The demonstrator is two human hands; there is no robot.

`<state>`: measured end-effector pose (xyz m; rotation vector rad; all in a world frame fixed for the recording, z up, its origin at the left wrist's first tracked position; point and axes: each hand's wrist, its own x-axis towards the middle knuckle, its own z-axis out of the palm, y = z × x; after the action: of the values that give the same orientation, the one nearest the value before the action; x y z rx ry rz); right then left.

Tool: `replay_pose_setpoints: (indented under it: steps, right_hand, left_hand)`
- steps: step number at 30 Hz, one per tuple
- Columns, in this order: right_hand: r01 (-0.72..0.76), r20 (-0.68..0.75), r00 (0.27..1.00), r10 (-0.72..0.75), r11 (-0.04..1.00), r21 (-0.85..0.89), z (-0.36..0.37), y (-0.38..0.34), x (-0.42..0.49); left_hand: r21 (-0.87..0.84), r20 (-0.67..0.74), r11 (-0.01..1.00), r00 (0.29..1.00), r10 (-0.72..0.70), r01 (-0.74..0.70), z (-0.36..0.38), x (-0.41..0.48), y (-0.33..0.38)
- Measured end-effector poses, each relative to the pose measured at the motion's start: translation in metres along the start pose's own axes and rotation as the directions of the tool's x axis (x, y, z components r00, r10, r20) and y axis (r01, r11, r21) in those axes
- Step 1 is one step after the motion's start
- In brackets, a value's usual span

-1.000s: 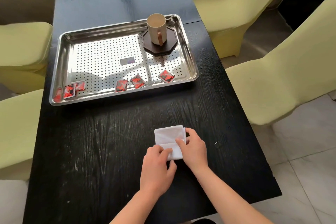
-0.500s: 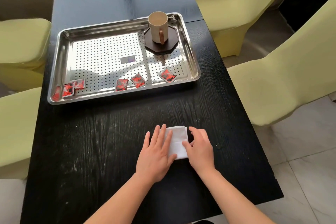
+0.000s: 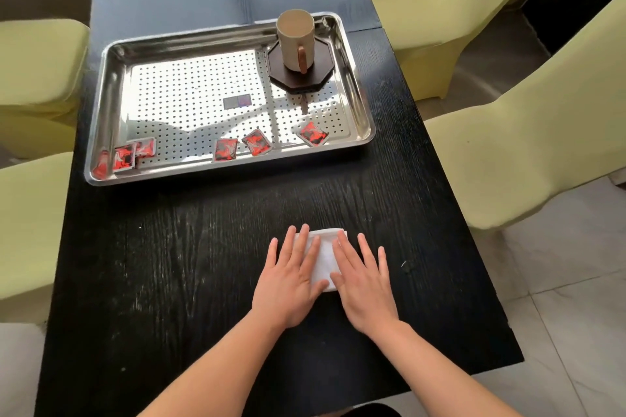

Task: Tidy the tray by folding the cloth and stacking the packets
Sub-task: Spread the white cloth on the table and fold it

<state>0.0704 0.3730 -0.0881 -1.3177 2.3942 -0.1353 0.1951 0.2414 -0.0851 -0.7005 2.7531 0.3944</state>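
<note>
The folded white cloth (image 3: 323, 257) lies on the black desk (image 3: 203, 264) at lower centre, pressed flat under the left hand (image 3: 288, 284) and right hand (image 3: 364, 281), fingers (image 3: 342, 249) straight and slightly spread. Above it, red packets (image 3: 225, 150) lie scattered along the near edge of the steel tray (image 3: 230, 173), with a mug (image 3: 295, 39) in its upper-right corner.

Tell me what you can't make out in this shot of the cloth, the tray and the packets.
Head view, the only one:
Cloth: left hand and right hand lie flat on it, hiding its sides; fold count unclear.
Packets in the near-left corner of the tray: overlapping and mirrored in the tray wall; number unclear.
Packet print: too small to read.
Small patch mid-tray: too small to identify.
</note>
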Motion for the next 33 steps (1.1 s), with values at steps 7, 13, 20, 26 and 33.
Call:
replay_pose_setpoints:
  steps: [7, 13, 20, 26, 33]
  right_hand:
    - [-0.03, -0.126, 0.991, 0.039, 0.997, 0.072, -0.01, -0.004, -0.003]
    - [-0.012, -0.038, 0.999, 0.009, 0.997, -0.075, -0.002, -0.006, 0.002]
    - [-0.125, -0.048, 0.99, 0.13, 0.987, 0.097, -0.019, -0.017, 0.001]
    - [-0.428, 0.115, 0.9, 0.42, 0.803, 0.415, -0.038, -0.016, 0.007]
    - [-0.588, 0.437, 0.795, 0.421, 0.358, 0.725, -0.054, -0.014, 0.017]
  left_hand:
    - [-0.325, -0.148, 0.914, 0.941, -0.304, 0.244, -0.004, -0.027, 0.011]
    - [-0.147, -0.008, 0.962, 0.972, -0.233, 0.229, 0.008, -0.029, 0.005]
    - [-0.458, -0.044, 0.789, 0.876, -0.48, 0.409, -0.015, -0.024, 0.028]
    - [-0.772, 0.382, 0.146, 0.635, -0.672, 0.619, -0.031, -0.009, 0.03]
    - [-0.85, 0.52, -0.195, 0.722, -0.456, 0.489, -0.041, -0.009, 0.022]
